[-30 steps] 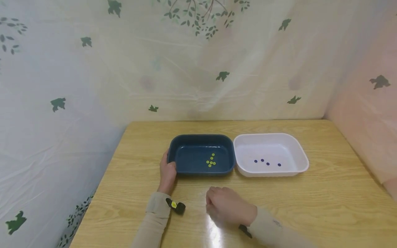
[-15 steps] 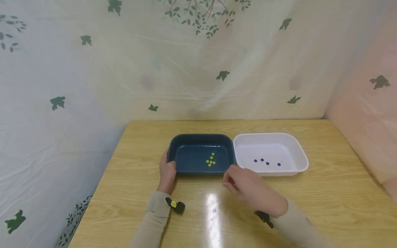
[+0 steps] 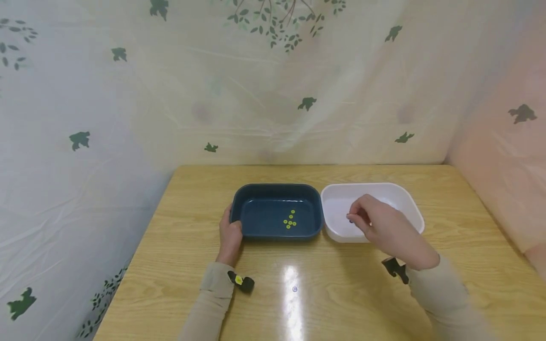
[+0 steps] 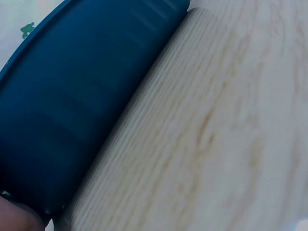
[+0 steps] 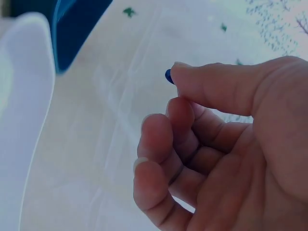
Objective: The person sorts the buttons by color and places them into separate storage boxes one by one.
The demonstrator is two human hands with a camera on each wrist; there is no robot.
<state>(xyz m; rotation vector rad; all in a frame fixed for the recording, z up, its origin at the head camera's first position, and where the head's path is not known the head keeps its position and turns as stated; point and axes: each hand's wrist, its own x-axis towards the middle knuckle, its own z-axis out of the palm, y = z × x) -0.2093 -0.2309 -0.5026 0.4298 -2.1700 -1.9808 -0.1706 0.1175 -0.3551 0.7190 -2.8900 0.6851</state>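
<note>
In the head view my left hand [image 3: 229,237] grips the left end of a dark blue tray [image 3: 273,237], thumb at the near corner. Several small yellow buttons [image 3: 290,222] lie together in that tray. My right hand [image 3: 390,232] is over the white tray [image 3: 337,193] beside it. Between thumb and index finger it pinches a small dark blue button [image 5: 168,76], seen edge-on in the right wrist view. The hand hides the blue buttons lying in the white tray. The left wrist view shows the blue tray's outer wall [image 4: 72,91] and part of my left hand [image 4: 17,216].
A single small button [image 3: 295,289] lies on the wooden table [image 3: 196,203], in a bright reflection near the front. The two trays stand side by side, touching or nearly so. A patterned cloth [image 3: 256,123] hangs behind the table and along its sides.
My right hand has moved from the table's front up and right to over the white tray, uncovering the button on the table. My left hand and both trays stay put.
</note>
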